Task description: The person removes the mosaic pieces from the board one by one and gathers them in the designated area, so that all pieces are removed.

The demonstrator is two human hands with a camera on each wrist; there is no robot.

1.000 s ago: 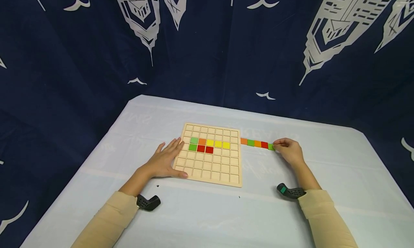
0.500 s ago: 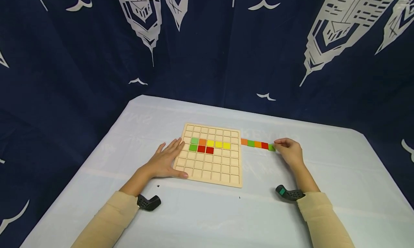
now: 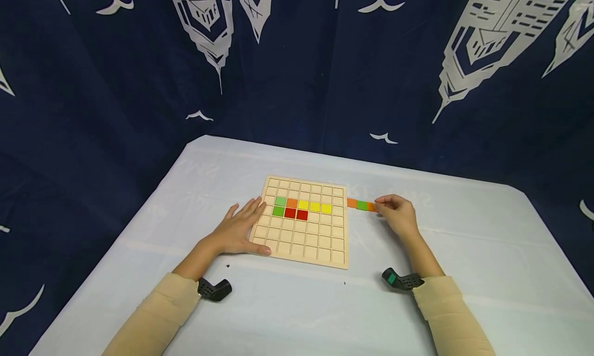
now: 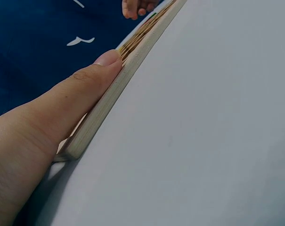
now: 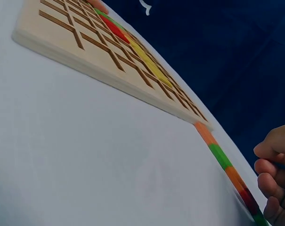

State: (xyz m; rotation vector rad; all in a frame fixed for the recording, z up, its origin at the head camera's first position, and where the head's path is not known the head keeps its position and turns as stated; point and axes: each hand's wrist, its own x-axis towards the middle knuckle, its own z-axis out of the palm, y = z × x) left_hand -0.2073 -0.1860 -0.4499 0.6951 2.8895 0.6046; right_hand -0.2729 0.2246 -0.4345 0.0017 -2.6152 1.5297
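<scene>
My left hand (image 3: 238, 229) lies with its fingers spread along the left side of a square wooden grid board (image 3: 306, 242). In the left wrist view its thumb (image 4: 81, 92) rests on the board's front edge. Green, orange, yellow and red square tiles (image 3: 314, 207) fill two short rows on the board. My right hand (image 3: 400, 215), its fingers bent, is over a straight row of small coloured tiles (image 3: 361, 205) to the right of the board. In the head view it covers the row's far end. I cannot tell whether its fingertips pinch a tile.
A white cloth (image 3: 297, 314) covers the table under the board. Behind hangs a dark blue curtain (image 3: 297, 87) with white prints. Black wrist devices (image 3: 215, 290) sit at both cuffs, and a small dark speck (image 3: 228, 265) lies near the left wrist.
My right hand has moved left along the tile row, from the green end tile to above the orange and red ones. My left hand stays on the board.
</scene>
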